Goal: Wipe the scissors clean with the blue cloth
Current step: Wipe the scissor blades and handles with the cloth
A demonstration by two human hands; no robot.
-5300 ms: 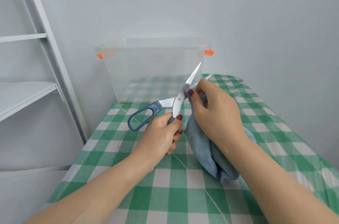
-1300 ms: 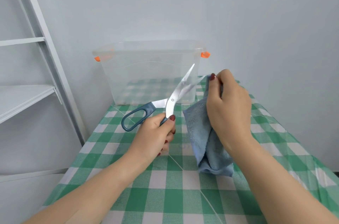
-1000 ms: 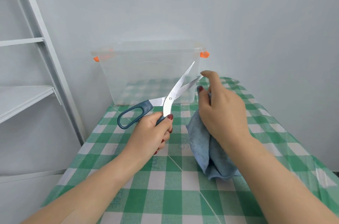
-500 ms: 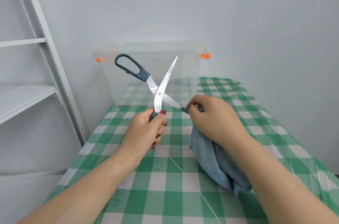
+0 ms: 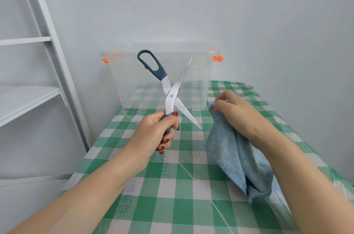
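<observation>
The scissors (image 5: pixel 171 94) have steel blades and dark blue handles and are spread wide open in an X above the table. My left hand (image 5: pixel 157 130) grips the lower handle, so one blade points up and the other slants down to the right, its tip close to the cloth. The free handle loop sticks up at the left. My right hand (image 5: pixel 236 112) holds the blue cloth (image 5: pixel 236 159), which hangs bunched below it down to the table. The cloth is just clear of the lower blade tip.
A clear plastic storage box (image 5: pixel 199 80) with orange latches stands at the back of the green checked tablecloth (image 5: pixel 172 191). A white shelf unit (image 5: pixel 32 97) stands to the left. A pale wall runs behind and along the right.
My left hand has turned the scissors so the free handle points up. My right hand with the cloth has slid off the lower blade and moved right.
</observation>
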